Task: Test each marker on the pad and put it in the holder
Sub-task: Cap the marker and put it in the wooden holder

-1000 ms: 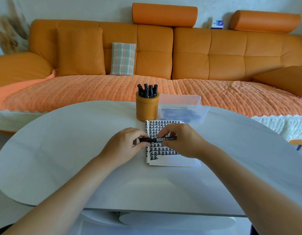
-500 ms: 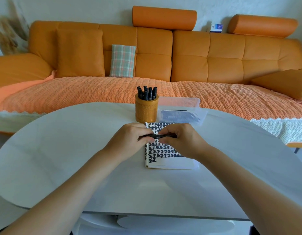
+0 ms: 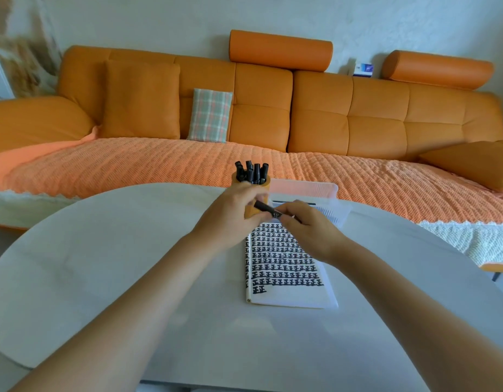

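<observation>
And there was the orange sofa (image 3: 321,108), filling the back of the room. A plaid cushion (image 3: 210,115) leaned on its backrest, just beside a big orange cushion (image 3: 141,100). Two orange bolsters (image 3: 280,50) sat on top of the sofa, with a small blue-and-white box (image 3: 363,69) between them. A quilted orange throw (image 3: 131,162) covered its seat. In front of the sofa stood a white table (image 3: 103,264) with a clear plastic box (image 3: 309,190) on its far side. Dried pampas grass (image 3: 24,60) stood off the sofa's left end.

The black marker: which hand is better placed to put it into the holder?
Probably left: the left hand grips the black marker right beside the holder; the right hand holds it farther away.
</observation>
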The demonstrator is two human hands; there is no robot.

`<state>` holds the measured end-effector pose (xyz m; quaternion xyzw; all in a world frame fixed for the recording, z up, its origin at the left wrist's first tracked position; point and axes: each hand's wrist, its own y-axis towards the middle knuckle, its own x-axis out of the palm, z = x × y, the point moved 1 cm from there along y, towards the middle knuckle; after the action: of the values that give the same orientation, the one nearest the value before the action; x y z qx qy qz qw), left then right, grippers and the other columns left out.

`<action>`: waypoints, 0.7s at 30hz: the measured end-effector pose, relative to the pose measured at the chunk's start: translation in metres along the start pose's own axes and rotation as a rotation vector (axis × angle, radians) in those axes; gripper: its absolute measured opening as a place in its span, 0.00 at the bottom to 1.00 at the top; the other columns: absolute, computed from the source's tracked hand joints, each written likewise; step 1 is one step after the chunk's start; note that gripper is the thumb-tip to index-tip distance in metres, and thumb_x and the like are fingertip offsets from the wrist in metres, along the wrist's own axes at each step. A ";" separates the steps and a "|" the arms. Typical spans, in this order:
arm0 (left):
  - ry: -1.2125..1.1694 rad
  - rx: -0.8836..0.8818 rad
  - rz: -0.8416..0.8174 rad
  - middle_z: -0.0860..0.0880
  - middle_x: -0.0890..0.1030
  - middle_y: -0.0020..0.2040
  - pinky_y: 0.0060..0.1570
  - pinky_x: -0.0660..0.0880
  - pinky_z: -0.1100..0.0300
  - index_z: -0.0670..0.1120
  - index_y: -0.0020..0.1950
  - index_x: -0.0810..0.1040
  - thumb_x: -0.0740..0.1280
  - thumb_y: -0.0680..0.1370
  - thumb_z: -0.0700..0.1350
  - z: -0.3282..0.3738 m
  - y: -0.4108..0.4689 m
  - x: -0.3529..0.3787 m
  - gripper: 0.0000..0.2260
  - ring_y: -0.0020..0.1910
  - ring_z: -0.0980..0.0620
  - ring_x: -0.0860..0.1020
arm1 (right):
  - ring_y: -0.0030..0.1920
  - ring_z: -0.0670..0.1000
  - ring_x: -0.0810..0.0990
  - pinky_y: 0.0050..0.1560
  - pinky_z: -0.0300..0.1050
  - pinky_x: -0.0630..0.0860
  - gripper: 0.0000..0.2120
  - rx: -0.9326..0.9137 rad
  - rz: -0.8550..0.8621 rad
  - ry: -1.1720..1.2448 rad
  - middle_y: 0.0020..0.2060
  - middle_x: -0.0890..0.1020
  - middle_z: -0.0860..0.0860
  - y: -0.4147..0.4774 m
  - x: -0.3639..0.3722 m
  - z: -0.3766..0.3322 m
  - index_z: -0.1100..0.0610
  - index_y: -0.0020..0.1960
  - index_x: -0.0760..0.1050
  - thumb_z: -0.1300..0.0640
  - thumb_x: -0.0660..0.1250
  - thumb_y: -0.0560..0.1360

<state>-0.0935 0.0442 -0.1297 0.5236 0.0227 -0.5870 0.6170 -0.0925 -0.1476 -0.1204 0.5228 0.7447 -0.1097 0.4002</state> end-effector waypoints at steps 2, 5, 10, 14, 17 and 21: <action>-0.010 -0.037 0.074 0.53 0.75 0.55 0.53 0.70 0.63 0.50 0.64 0.74 0.70 0.76 0.49 -0.006 0.017 -0.005 0.17 0.55 0.56 0.72 | 0.31 0.46 0.69 0.32 0.40 0.66 0.08 0.038 0.080 0.085 0.39 0.74 0.48 0.016 -0.007 -0.003 0.47 0.51 0.77 0.58 0.61 0.81; 0.030 -0.096 0.164 0.50 0.72 0.60 0.62 0.67 0.59 0.47 0.67 0.72 0.68 0.77 0.47 -0.022 0.040 -0.009 0.19 0.61 0.51 0.69 | 0.35 0.48 0.74 0.36 0.40 0.72 0.07 0.107 0.229 0.192 0.41 0.78 0.49 0.044 -0.020 -0.004 0.51 0.55 0.78 0.59 0.66 0.79; 0.006 -0.249 0.131 0.49 0.67 0.70 0.68 0.61 0.55 0.49 0.72 0.66 0.69 0.76 0.50 -0.053 0.063 -0.007 0.27 0.70 0.48 0.63 | 0.43 0.49 0.80 0.47 0.45 0.77 0.12 0.134 0.401 0.220 0.44 0.83 0.51 0.089 -0.033 0.000 0.57 0.57 0.79 0.55 0.72 0.75; -0.064 -0.384 -0.015 0.49 0.60 0.76 0.70 0.59 0.48 0.54 0.77 0.57 0.70 0.74 0.55 -0.077 0.072 0.000 0.35 0.74 0.46 0.57 | 0.38 0.44 0.79 0.39 0.36 0.72 0.07 0.109 0.409 0.203 0.40 0.84 0.49 0.119 -0.028 -0.002 0.56 0.52 0.81 0.57 0.72 0.75; -0.179 -0.451 -0.107 0.50 0.58 0.78 0.72 0.59 0.46 0.55 0.78 0.54 0.71 0.75 0.55 -0.087 0.075 0.007 0.37 0.76 0.47 0.57 | 0.36 0.42 0.80 0.38 0.36 0.72 0.04 0.120 0.339 0.111 0.36 0.83 0.45 0.132 -0.017 -0.002 0.54 0.48 0.82 0.57 0.74 0.73; -0.224 -0.413 -0.069 0.47 0.62 0.76 0.64 0.61 0.58 0.54 0.77 0.57 0.68 0.78 0.50 -0.088 0.078 0.013 0.31 0.74 0.47 0.63 | 0.33 0.40 0.76 0.30 0.33 0.68 0.06 0.184 0.168 -0.103 0.37 0.83 0.44 0.139 -0.003 0.005 0.52 0.47 0.83 0.54 0.75 0.71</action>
<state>0.0205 0.0754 -0.1290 0.3167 0.0917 -0.6449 0.6894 0.0312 -0.0928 -0.0857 0.6114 0.6634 -0.1705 0.3961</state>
